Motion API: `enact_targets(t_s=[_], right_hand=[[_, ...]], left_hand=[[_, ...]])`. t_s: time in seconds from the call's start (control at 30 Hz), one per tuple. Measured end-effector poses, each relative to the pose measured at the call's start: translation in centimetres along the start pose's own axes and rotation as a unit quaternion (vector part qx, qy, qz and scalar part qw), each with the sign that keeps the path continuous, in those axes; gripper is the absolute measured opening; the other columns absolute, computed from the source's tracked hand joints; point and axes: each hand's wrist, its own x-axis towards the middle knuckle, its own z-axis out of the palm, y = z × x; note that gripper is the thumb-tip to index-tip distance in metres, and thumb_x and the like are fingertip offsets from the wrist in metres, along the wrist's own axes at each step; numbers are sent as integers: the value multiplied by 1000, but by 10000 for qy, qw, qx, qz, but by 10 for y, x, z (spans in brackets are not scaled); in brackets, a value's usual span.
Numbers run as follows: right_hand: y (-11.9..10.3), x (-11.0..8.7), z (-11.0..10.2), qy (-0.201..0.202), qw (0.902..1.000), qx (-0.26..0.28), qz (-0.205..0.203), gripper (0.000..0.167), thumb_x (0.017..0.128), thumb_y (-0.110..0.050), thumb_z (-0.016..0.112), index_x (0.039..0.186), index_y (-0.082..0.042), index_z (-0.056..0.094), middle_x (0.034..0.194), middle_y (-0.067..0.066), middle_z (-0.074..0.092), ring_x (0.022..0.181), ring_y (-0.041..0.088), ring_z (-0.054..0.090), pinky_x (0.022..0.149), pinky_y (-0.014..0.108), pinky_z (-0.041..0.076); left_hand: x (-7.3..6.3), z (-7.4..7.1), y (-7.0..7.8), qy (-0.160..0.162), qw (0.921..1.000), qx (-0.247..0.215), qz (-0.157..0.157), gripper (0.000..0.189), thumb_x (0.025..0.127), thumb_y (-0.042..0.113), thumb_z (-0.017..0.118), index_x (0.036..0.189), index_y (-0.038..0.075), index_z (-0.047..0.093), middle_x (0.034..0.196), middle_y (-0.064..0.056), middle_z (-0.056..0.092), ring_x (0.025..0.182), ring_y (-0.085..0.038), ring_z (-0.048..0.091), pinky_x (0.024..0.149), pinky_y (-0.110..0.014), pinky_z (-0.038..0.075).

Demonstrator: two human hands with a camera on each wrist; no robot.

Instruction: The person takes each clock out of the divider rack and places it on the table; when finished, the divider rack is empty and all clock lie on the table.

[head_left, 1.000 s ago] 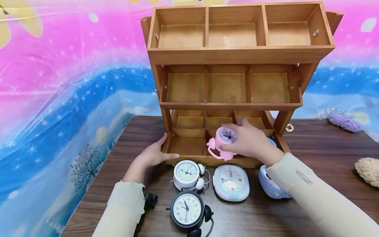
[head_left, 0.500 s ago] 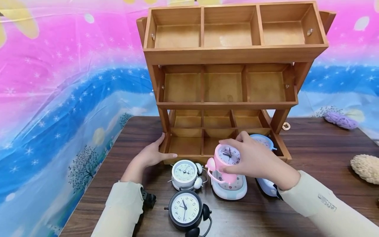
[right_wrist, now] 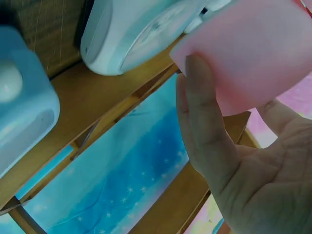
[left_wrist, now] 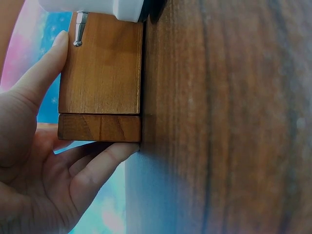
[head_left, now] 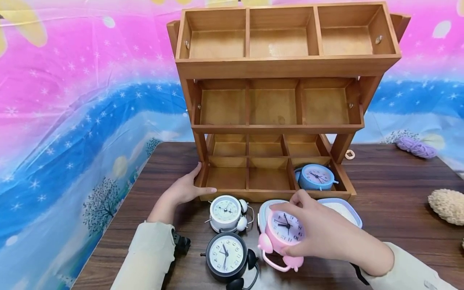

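My right hand [head_left: 322, 229] pinches a pink twin-bell alarm clock [head_left: 286, 227] between thumb and fingers, above a pale blue-and-white clock [head_left: 266, 209] that it partly hides. In the right wrist view the pink clock's body [right_wrist: 253, 53] shows between thumb and fingers. My left hand [head_left: 185, 189] grips the left front corner of a wooden shelf [head_left: 214, 197]; the left wrist view shows thumb and fingers on either side of the wooden end [left_wrist: 100, 127]. Near it lie a white twin-bell clock [head_left: 225, 211] and a black one [head_left: 226, 257], both face up.
A blue clock [head_left: 316, 177] sits in the bottom tier's right front compartment. A lavender-rimmed clock [head_left: 340, 211] lies partly behind my right hand. Purple yarn [head_left: 416, 147], a cream fluffy bundle [head_left: 447, 206] and a small ring-shaped piece [head_left: 349, 154] lie on the right of the table.
My right hand has carried the pink clock from over the shelf's bottom tier down and toward me. The blue clock in the right compartment has come into view. My left hand stays at the corner.
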Motion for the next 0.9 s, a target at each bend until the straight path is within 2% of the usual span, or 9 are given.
enact_targets(t_s=[0.27,0.4,0.53,0.6,0.77,0.9], right_hand=[[0,-18,11,-230,9995,52,-226,77,69,-71,77,136,-40,57,109,-5,46,86,10,49,67,27,47],[-1,-23,13,-273,9991,89,-301,76,69,-70,78,136,-40,57,111,-5,46,88,10,49,68,28,47],[-5,-28,14,-510,9983,219,-203,75,68,-65,82,135,-43,56,112,-6,45,91,10,50,73,32,49],[-7,-29,15,-784,9961,394,-30,73,68,-65,82,134,-47,55,113,-7,45,91,11,51,73,34,50],[-9,-33,18,-1314,9885,707,223,71,71,-73,73,136,-53,51,113,-9,45,84,9,51,69,29,48],[-7,-37,25,-1290,9895,647,50,72,72,-76,69,137,-53,49,113,-10,45,85,7,49,68,27,46]], left_hand=[[2,-1,0,-45,10000,-15,6,106,88,52,70,161,15,3,158,-27,25,141,-46,32,111,-59,31],[3,-4,1,-46,10000,-12,8,107,88,54,70,161,16,2,159,-26,24,142,-46,31,111,-59,29],[4,-5,1,-56,10000,-11,1,107,88,55,70,161,17,1,159,-26,23,142,-46,30,112,-60,29],[4,-4,1,-68,10000,-19,2,107,87,56,69,161,17,1,160,-25,23,142,-46,29,112,-60,29],[4,-2,-1,-85,10000,-29,7,108,87,57,69,161,17,1,160,-25,22,142,-46,29,112,-60,29],[3,-2,-2,-101,9999,-32,1,108,87,56,69,161,17,1,160,-26,22,142,-47,29,112,-60,28]])
